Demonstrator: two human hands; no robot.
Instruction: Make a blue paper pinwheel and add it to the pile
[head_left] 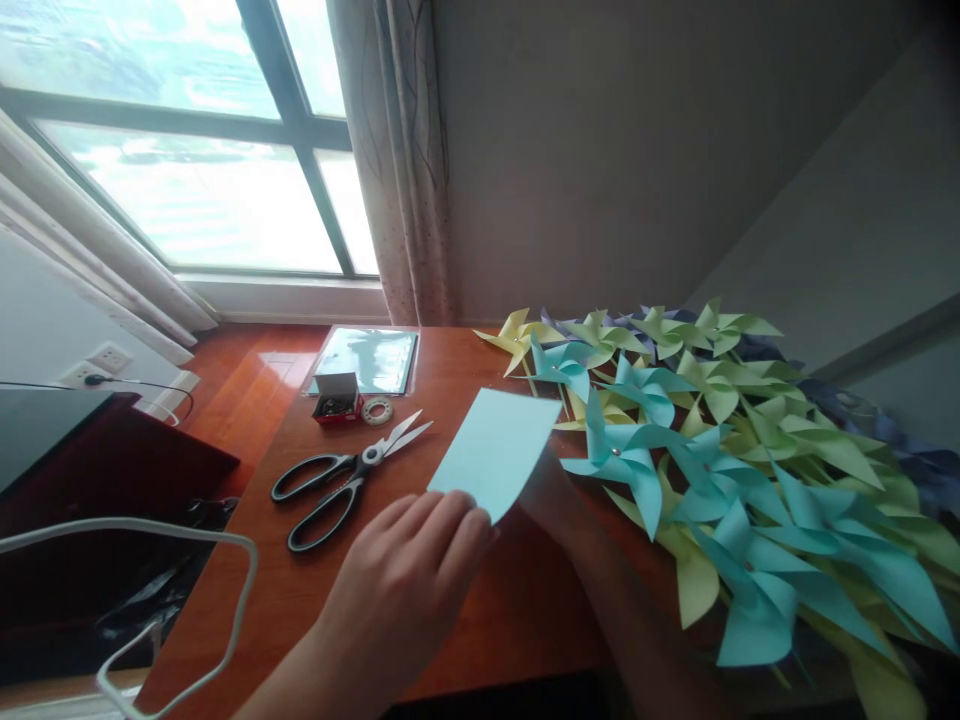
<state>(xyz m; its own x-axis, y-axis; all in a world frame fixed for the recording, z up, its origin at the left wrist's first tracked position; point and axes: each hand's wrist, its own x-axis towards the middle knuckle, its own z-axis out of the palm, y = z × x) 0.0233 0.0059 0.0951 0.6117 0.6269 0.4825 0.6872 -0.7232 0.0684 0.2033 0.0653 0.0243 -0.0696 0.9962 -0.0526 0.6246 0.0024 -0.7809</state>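
A light blue sheet of paper (496,450) is lifted off the wooden table (465,610) near its middle. My left hand (409,580) pinches the sheet's near corner with fingers closed on its edge. My right hand (555,500) is under the sheet's right side and mostly hidden by it; only the wrist and forearm show. To the right lies a heap of several paper pinwheels (720,470), blue and yellow-green, on sticks.
Black-handled scissors (345,478) lie half open left of the sheet. Behind them stand a small red box of pins (337,400), a tape roll (376,409) and a clear plastic sleeve (367,360). A white cable (187,600) loops at the table's left edge.
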